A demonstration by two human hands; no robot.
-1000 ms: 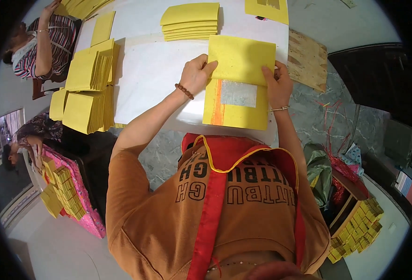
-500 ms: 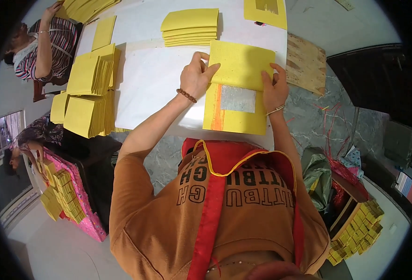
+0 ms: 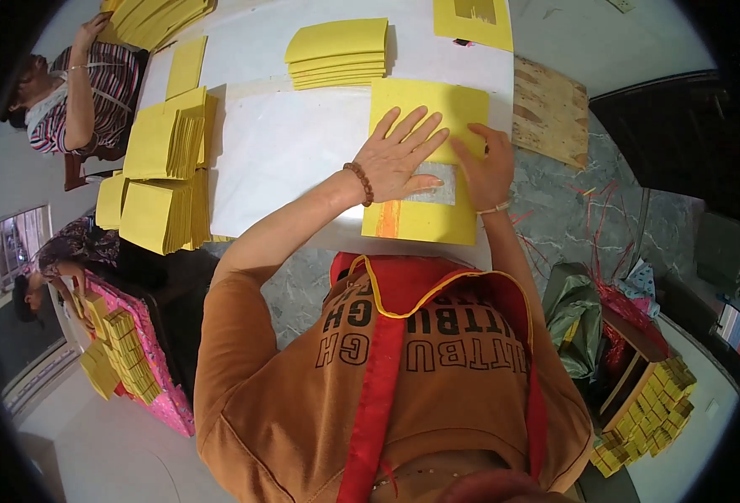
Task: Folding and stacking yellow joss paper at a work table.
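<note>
A yellow paper sheet [image 3: 424, 228], with a silver rectangle [image 3: 444, 194] and an orange band [image 3: 389, 220] on its lower half, lies on the white table in front of me. My left hand [image 3: 403, 159] rests palm down across its middle, fingers spread, partly hiding the silver rectangle. At the sheet's right edge is my right hand [image 3: 489, 168], its thumb and index finger bent and apart, touching the paper; its other fingers are mostly hidden. Just beyond the sheet stands a short stack of folded yellow papers [image 3: 336, 54].
Larger stacks of yellow papers [image 3: 165, 142] line the table's left side. A cut-out yellow piece [image 3: 487, 33] lies at the far right edge. Two people sit at left, one beside a pink-covered surface [image 3: 165, 369] with yellow bundles. More yellow bundles [image 3: 651, 411] and a green bag [image 3: 567, 323] are at right.
My left hand has gone from the sheet's left edge to lie flat over its middle. The upper flap now lies flatter, and my right hand stays by the right edge.
</note>
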